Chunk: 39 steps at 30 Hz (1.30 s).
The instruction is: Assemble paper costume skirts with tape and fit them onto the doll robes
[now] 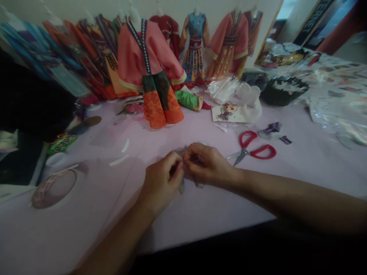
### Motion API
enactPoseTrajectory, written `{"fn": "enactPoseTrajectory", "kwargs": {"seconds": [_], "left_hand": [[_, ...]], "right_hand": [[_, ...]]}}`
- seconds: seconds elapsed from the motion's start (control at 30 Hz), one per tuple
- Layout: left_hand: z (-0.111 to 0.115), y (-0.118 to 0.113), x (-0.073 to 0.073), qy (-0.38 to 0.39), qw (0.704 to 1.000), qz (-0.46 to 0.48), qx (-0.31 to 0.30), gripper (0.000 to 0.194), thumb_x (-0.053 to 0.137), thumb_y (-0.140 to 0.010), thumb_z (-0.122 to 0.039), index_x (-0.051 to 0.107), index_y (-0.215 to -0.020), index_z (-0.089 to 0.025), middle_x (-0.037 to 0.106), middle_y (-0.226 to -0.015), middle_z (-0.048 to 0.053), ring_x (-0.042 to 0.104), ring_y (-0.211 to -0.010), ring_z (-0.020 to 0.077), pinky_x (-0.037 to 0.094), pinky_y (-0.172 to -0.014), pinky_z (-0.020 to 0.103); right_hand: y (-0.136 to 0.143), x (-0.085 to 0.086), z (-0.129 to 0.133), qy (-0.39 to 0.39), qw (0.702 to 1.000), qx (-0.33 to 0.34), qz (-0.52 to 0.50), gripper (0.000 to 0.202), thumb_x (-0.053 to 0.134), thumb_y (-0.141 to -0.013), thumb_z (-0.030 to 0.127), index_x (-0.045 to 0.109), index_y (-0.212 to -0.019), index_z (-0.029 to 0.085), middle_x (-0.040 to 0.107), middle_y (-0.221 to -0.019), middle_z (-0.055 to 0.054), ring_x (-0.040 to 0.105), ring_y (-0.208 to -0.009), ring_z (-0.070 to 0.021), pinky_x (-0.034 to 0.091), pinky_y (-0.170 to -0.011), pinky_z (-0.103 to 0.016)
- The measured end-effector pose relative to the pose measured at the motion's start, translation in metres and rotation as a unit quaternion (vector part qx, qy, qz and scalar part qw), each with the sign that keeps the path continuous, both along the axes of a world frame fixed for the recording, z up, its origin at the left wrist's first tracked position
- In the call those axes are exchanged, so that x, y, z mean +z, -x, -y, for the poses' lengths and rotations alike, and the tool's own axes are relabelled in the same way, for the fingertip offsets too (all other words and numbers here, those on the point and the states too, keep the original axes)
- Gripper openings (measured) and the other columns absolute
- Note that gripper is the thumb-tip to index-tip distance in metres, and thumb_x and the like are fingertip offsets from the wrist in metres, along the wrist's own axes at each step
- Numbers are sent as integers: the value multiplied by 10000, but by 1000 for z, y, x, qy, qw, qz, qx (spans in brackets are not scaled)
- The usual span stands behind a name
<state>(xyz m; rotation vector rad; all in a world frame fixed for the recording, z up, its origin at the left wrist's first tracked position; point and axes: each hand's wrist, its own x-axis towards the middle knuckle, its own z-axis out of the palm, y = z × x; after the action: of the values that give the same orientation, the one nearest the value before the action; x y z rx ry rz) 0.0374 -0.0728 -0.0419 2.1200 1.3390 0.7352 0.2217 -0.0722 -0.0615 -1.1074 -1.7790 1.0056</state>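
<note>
Over the middle of the table my left hand [163,177] and my right hand [210,164] meet, fingertips almost touching, both closed in a pinch. A small greyish piece that looks like thin cloth [181,186] shows below and behind the fingers of my left hand; most of it is hidden. Between the two pinches runs a very thin dark line, too fine to name. Just beyond my right wrist lie red-handled scissors [245,149], blades apart and pointing toward that hand.
Small dressed figures stand along the back, the nearest in a pink top [156,49] with orange-green trousers. Right of them are clear plastic bags [223,88], a card [226,113] and a dark basket [283,93]. A tape roll [54,189] and green wrapper [61,144] lie left.
</note>
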Motion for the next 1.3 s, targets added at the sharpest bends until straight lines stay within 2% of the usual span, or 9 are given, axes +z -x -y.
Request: {"fn": "enactPoseTrajectory", "kwargs": {"seconds": [0.3,0.57,0.87,1.07,1.3], "left_hand": [[1,1,-2,-31,1000,-3,-1,100,568,-879,-199,600,-785,-207,588,-608,-90,501,-521,53,359,-542,180],[2,-1,-2,-31,999,-5,2,95,569,-880,-195,609,-795,-207,606,-619,-83,512,-527,53,365,-544,179],[2,-2,3,22,999,22,19,127,540,-890,-263,659,-880,-218,660,-654,-55,567,-539,82,416,-537,191],[2,-3,3,42,998,48,30,92,578,-864,-252,636,-802,-218,631,-628,-63,542,-529,78,404,-527,193],[-2,-2,5,117,984,130,31,130,576,-859,-300,638,-798,-202,628,-638,-39,556,-568,98,418,-529,205]], "right_hand": [[0,-1,0,-4,1000,9,-12,68,602,-791,127,567,-811,182,592,-735,18,537,-678,-94,431,-620,-223],[1,8,2,56,998,1,-27,74,591,-787,119,563,-817,182,572,-667,29,519,-617,-87,404,-560,-216],[1,13,3,133,983,26,-126,75,538,-810,110,539,-821,183,540,-602,68,490,-491,-55,369,-459,-186],[1,16,4,130,985,27,-109,94,575,-794,95,540,-793,183,553,-579,71,521,-493,-56,377,-463,-177],[1,12,1,183,961,70,-195,51,568,-855,149,537,-858,190,571,-527,90,531,-375,-80,401,-404,-187]]}}
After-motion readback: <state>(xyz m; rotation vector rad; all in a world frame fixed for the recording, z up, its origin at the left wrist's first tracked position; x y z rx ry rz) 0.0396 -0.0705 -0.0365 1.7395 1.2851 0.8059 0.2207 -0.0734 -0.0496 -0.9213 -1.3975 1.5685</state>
